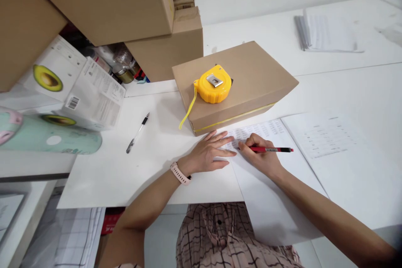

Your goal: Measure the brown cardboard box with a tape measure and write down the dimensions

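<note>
My right hand [259, 155] is closed around a red pen [273, 149] with a black end, its tip down at a sheet of paper [266, 201] with rows of writing near the top. Flat on the desk and the sheet's left edge lies my left hand [212, 153], fingers spread, a pink band on the wrist. Just beyond both hands sits a brown cardboard box [251, 71] with a yellow line along its side. On top of it rests a yellow tape measure [216, 86] with a yellow strap hanging over the edge.
A black-and-clear pen [137, 133] lies left of my hands. Farther left are a mint-green bottle [72, 136] and white boxes with avocado pictures [97, 92]. Large cardboard boxes [119, 4] are stacked behind. Another written sheet [333, 142] is at right; a paper stack [329, 31] lies farther back.
</note>
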### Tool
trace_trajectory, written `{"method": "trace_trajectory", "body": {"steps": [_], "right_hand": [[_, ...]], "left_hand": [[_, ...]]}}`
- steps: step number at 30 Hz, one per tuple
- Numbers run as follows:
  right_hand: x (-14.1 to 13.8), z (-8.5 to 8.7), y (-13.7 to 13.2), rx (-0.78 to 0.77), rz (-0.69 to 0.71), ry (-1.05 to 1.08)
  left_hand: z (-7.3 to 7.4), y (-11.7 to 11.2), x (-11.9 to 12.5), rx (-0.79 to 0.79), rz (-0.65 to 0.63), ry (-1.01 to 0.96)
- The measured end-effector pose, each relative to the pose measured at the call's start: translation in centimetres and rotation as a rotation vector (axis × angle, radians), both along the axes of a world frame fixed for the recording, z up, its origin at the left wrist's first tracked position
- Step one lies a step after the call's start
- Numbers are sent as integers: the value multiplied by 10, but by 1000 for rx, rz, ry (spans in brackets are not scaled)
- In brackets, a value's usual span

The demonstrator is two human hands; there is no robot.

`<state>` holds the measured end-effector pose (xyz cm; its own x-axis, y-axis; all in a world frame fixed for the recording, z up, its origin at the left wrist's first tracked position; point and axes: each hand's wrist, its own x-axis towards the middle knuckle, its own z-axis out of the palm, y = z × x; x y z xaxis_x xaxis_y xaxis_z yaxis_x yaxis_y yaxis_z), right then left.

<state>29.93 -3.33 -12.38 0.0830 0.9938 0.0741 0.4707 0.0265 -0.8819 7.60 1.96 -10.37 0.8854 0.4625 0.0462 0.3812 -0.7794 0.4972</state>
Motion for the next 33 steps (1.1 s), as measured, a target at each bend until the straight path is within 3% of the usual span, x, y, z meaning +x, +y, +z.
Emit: {"method": "trace_trajectory", "body": {"steps": [33], "right_hand": [[-1,3,1,-3,-3,36]], "left_hand": [[1,0,0,-4,4,11]]}}
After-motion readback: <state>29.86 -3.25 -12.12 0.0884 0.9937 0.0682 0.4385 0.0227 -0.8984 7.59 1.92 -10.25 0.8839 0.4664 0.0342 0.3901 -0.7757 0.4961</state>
